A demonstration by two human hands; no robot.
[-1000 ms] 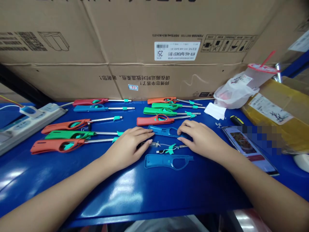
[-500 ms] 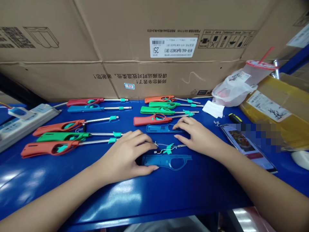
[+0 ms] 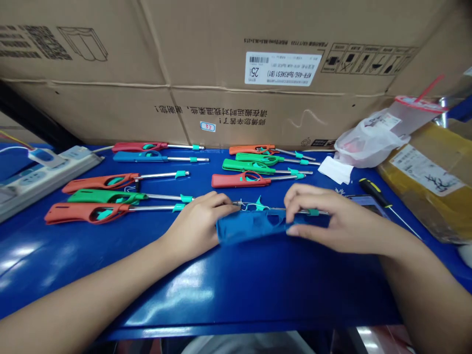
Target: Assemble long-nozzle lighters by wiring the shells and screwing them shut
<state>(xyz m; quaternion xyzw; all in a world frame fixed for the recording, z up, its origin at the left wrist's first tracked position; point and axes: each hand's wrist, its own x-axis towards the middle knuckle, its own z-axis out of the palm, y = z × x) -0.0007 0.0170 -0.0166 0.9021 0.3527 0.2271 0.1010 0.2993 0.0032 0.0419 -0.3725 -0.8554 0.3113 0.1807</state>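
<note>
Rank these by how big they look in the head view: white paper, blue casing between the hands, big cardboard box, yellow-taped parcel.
1. Big cardboard box
2. Yellow-taped parcel, cut off at the frame edge
3. Blue casing
4. White paper

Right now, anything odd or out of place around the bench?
Two things. The cardboard box has upside-down print, so it looks inverted. Behind the left green lighter, loose white wire shows beside an orange utility lighter, looking unfinished. The blue lighter casing is too blurred to judge.
</note>
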